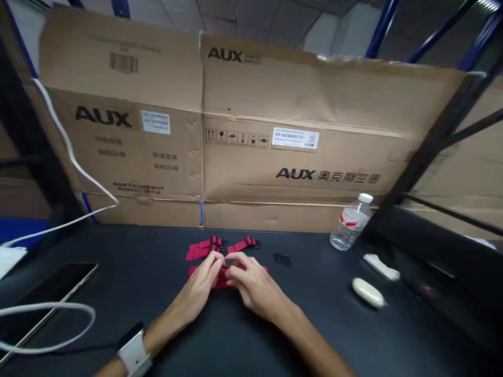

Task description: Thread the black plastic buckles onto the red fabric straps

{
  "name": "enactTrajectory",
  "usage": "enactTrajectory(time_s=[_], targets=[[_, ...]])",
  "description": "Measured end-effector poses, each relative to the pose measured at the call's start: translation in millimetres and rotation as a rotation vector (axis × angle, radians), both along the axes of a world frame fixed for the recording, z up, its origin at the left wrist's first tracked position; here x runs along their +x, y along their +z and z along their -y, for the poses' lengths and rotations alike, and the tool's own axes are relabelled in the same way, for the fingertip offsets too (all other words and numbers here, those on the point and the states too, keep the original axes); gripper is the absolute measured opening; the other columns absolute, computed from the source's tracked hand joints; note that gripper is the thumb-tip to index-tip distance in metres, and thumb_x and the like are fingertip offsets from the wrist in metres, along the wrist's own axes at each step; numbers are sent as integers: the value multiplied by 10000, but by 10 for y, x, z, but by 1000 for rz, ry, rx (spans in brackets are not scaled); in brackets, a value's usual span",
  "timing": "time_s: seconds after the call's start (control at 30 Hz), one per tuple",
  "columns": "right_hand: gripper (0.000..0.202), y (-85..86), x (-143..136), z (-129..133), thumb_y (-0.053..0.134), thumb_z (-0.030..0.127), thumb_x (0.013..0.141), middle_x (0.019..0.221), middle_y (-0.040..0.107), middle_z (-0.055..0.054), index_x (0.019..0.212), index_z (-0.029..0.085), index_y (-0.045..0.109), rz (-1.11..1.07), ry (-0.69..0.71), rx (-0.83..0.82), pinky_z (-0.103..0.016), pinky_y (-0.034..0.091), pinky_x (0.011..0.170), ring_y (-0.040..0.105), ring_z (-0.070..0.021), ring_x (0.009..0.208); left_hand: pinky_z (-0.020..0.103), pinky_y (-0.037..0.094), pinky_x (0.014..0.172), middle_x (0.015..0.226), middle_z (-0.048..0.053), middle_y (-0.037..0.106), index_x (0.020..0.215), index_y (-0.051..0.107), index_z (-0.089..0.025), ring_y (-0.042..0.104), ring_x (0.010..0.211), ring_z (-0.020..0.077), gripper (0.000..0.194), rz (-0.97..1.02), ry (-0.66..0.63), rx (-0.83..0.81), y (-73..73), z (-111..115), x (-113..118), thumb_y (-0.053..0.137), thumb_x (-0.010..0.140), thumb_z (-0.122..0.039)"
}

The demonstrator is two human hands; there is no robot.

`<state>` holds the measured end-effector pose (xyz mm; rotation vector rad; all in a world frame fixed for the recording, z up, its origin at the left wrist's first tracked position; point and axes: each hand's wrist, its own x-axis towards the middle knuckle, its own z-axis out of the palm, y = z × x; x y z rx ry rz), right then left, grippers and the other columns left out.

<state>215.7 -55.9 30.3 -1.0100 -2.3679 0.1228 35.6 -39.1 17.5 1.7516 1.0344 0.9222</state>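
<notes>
My left hand (201,287) and my right hand (253,285) meet over a piece of red webbing strap (222,280) on the dark table. Both sets of fingers are bent and closed on the strap, fingertips close together. Its middle shows between them, while much of the rest is hidden under the hands. Just beyond lie two more red straps, a folded one on the left (198,251) and a shorter one on the right (238,246), both with black buckles. To the right of my right hand are small loose black buckles (282,259).
A clear water bottle (351,222) stands at the back right, near a white object (381,267) and a cream oval object (368,292). At left lie a phone-like device (51,293) and a white cable (84,309). Cardboard (251,157) walls the back.
</notes>
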Motion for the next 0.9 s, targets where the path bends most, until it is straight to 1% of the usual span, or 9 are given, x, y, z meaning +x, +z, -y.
enactTrajectory(time_s=[0.1,0.2,0.33,0.43,0.5,0.63,0.77,0.8,0.9], targets=[[97,13,4,10,496,185,913,1185,551,-71,968,193,576,15,-19,19,-327,440,908,547,-177,1039,222,360,603,702,-42,460,931,492,-207,409,620,125,363,-12,-12,18,-17,-11,-12,281,949,-501],[138,-19,-30,4,472,239,936,1144,563,-79,1015,187,572,18,-89,54,-335,439,886,551,-182,1018,226,366,634,721,-43,471,940,493,-199,431,650,123,313,-60,-39,90,-18,-14,-42,344,941,-474],[168,-49,-46,-33,452,166,933,1123,558,-72,1031,185,586,5,-35,34,-273,452,844,569,-147,962,238,379,678,778,-27,504,930,509,-194,462,700,129,315,-92,-41,142,-2,-38,-89,332,951,-453],[264,-46,8,-64,418,42,889,1104,556,-60,1032,182,589,-24,53,-34,-231,459,822,579,-117,920,235,362,613,685,-45,452,926,502,-196,425,621,124,325,-95,-17,130,3,-97,-134,309,954,-456],[327,-38,63,-81,390,-13,850,1078,561,-54,1021,180,590,-33,94,-88,-222,466,801,581,-109,892,234,353,606,688,-43,454,916,503,-197,428,627,124,320,-86,9,146,5,-150,-177,317,952,-455],[359,14,164,-106,357,-33,822,999,591,-38,991,178,593,-68,158,-189,-229,465,800,582,-107,875,233,332,587,627,-54,419,914,503,-194,401,587,122,317,-85,28,164,23,-242,-274,310,956,-443],[391,144,287,-126,461,55,837,957,638,-25,1199,192,511,-96,108,-299,-274,449,837,591,-126,862,244,338,604,627,-48,427,934,513,-187,419,597,130,319,-117,4,190,51,-281,-335,309,956,-431],[398,181,341,-136,489,71,827,948,648,-24,1206,190,511,-81,87,-343,-279,450,829,594,-131,850,246,337,607,627,-47,425,934,514,-187,419,597,131,317,-129,1,198,55,-288,-344,307,957,-427],[212,259,583,-184,546,116,792,906,663,-30,986,160,618,4,17,-485,-269,454,775,598,-144,816,246,332,602,630,-46,426,932,514,-189,414,595,133,309,-167,-10,213,50,-311,-368,306,958,-416]])
